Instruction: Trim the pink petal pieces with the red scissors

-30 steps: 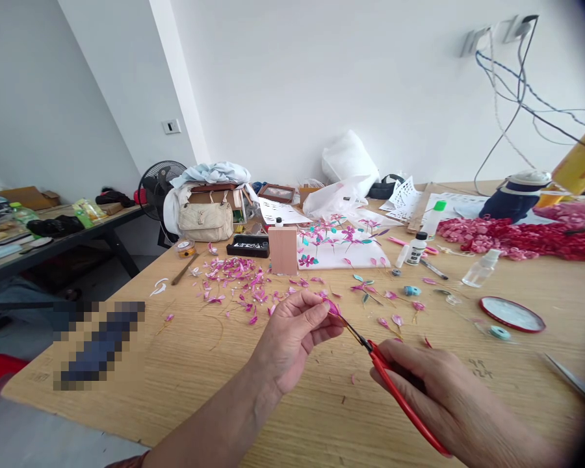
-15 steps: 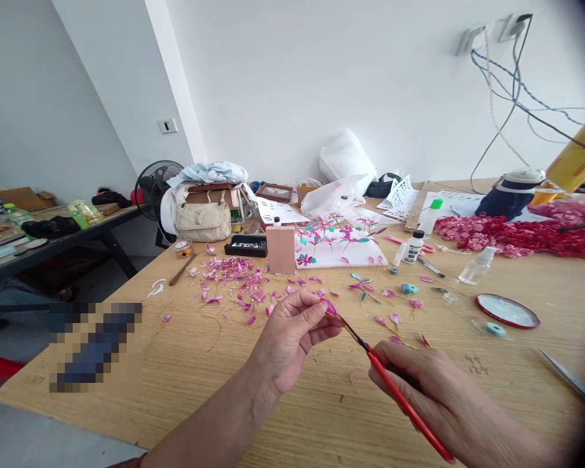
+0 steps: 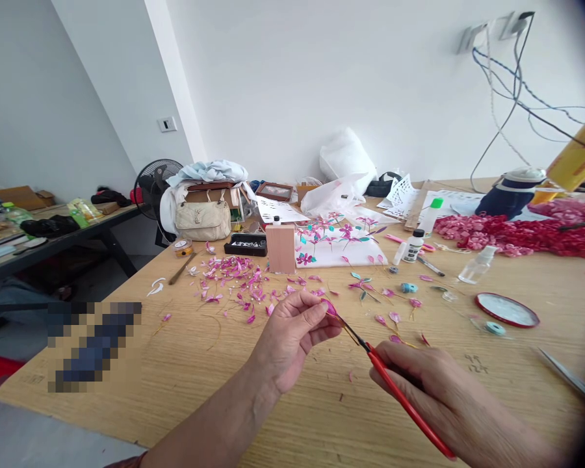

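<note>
Hands meet over the near-middle of the wood table (image 3: 283,429), forearms angling in from bottom L & bottom R. R hand (image 3: 422,380) is wrapped round the red-handled scissors (image 3: 404,400), fingers curled closed on the grip, dark blades pointing up & L. L hand (image 3: 292,328) has its fingers bent, thumb & fingertips pinched together on a pink petal (image 3: 329,307) w/ yellow wire; petal's right by the blade tips, can't tell if they touch.

Containers: beige cloth bag (image 3: 202,220) at far L, contents hidden; red-rimmed round dish (image 3: 507,311) on R, whitish inside; black rectangular tray (image 3: 246,245) w/ small white bits, back L of ctr; see-thru spray bottle (image 3: 478,266) w/ clear liquid; white bottle w/ black cap (image 3: 413,247), can't see in; small round tub (image 3: 183,248), orangey.

Materials: ruffled pink & red mass (image 3: 517,237) along back R; loose scatter of thin, curled mauve-pink petals (image 3: 238,276) beyond L hand; smooth, pale upright wood block (image 3: 281,249) just behind; blue thread spool (image 3: 409,288), short & round, past the scissors
</note>
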Action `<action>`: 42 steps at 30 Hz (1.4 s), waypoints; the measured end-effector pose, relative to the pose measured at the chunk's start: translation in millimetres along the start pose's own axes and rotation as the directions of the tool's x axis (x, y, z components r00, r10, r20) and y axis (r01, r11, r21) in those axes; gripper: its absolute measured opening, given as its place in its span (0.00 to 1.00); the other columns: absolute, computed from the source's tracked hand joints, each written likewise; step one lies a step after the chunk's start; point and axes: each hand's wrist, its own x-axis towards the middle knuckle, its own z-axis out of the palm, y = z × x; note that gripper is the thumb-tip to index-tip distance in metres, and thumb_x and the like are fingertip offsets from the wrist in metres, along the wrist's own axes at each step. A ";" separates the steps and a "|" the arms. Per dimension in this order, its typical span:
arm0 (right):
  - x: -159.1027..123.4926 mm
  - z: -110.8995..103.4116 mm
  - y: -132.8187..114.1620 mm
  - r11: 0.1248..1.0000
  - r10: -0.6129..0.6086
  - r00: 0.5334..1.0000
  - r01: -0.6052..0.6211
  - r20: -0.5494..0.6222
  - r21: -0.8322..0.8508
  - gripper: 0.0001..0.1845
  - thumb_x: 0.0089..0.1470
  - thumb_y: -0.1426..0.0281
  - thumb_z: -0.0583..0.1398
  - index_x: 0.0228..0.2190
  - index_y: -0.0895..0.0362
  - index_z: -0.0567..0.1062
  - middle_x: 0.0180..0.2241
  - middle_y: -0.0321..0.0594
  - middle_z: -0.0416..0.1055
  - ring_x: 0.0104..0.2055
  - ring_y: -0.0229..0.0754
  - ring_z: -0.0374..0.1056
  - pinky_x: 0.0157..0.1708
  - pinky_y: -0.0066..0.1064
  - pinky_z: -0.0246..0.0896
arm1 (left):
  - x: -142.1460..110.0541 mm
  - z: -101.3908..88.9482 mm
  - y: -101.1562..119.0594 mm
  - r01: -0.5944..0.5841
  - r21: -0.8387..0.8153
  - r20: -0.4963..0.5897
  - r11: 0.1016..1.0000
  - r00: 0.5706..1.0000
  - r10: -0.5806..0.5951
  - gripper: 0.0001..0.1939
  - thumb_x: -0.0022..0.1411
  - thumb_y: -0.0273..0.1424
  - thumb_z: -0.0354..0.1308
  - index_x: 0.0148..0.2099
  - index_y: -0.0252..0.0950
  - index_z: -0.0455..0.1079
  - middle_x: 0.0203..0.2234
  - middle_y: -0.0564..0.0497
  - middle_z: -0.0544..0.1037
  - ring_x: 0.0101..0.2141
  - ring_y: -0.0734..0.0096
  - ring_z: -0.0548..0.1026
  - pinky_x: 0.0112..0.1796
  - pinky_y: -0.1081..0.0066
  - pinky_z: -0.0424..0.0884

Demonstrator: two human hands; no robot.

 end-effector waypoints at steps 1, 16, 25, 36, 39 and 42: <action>-0.1 0.2 -0.1 1.000 -0.003 1.000 0.003 -0.003 0.002 0.17 0.57 0.68 0.47 0.20 0.55 0.67 0.17 0.39 0.69 0.20 0.40 0.63 0.18 0.27 0.54 | 0.1 -0.2 -0.2 0.001 -0.002 0.001 1.000 1.000 -0.001 0.09 0.48 0.30 0.65 0.28 0.33 0.67 0.24 0.52 0.76 0.28 0.75 0.75 0.35 0.73 0.71; -2.2 -1.7 -5.5 0.987 0.062 0.997 -0.069 0.056 0.147 0.18 0.56 0.64 0.46 0.19 0.55 0.64 0.16 0.36 0.64 0.18 0.37 0.60 0.17 0.25 0.54 | -1.4 1.1 -0.6 -0.010 0.007 0.009 1.000 1.000 0.010 0.09 0.48 0.30 0.65 0.28 0.33 0.68 0.24 0.52 0.76 0.27 0.75 0.75 0.35 0.73 0.71; -1.6 0.0 -5.2 0.966 0.103 0.994 -0.110 0.043 0.233 0.19 0.56 0.62 0.46 0.18 0.55 0.64 0.15 0.33 0.60 0.17 0.36 0.57 0.15 0.24 0.53 | -0.4 2.0 0.9 -0.005 0.012 -0.010 1.000 1.000 0.005 0.11 0.46 0.32 0.66 0.28 0.33 0.67 0.24 0.52 0.76 0.27 0.75 0.75 0.35 0.72 0.70; -1.8 -2.9 -8.9 0.782 0.214 0.946 -0.315 0.242 0.538 0.21 0.52 0.52 0.49 0.21 0.55 0.62 0.15 0.30 0.57 0.17 0.34 0.58 0.17 0.24 0.59 | -0.2 0.2 0.6 -0.034 0.033 -0.003 0.999 0.999 0.034 0.08 0.48 0.30 0.65 0.28 0.33 0.68 0.24 0.52 0.76 0.28 0.75 0.75 0.36 0.72 0.71; -3.2 -0.9 -3.4 0.857 0.189 0.966 -0.250 0.177 0.450 0.21 0.55 0.54 0.47 0.22 0.55 0.64 0.17 0.32 0.60 0.17 0.35 0.59 0.17 0.24 0.58 | 0.5 0.7 -0.1 -0.037 0.029 0.003 0.999 0.999 0.037 0.08 0.48 0.30 0.65 0.28 0.33 0.69 0.24 0.53 0.76 0.28 0.75 0.75 0.36 0.72 0.70; -4.5 0.0 0.6 0.930 0.143 0.980 -0.181 0.139 0.321 0.20 0.57 0.57 0.46 0.23 0.55 0.65 0.17 0.33 0.61 0.18 0.35 0.59 0.17 0.24 0.56 | 0.8 0.3 0.0 -0.038 0.030 0.005 0.999 0.999 0.038 0.08 0.48 0.30 0.65 0.28 0.33 0.69 0.24 0.54 0.75 0.28 0.76 0.74 0.37 0.72 0.70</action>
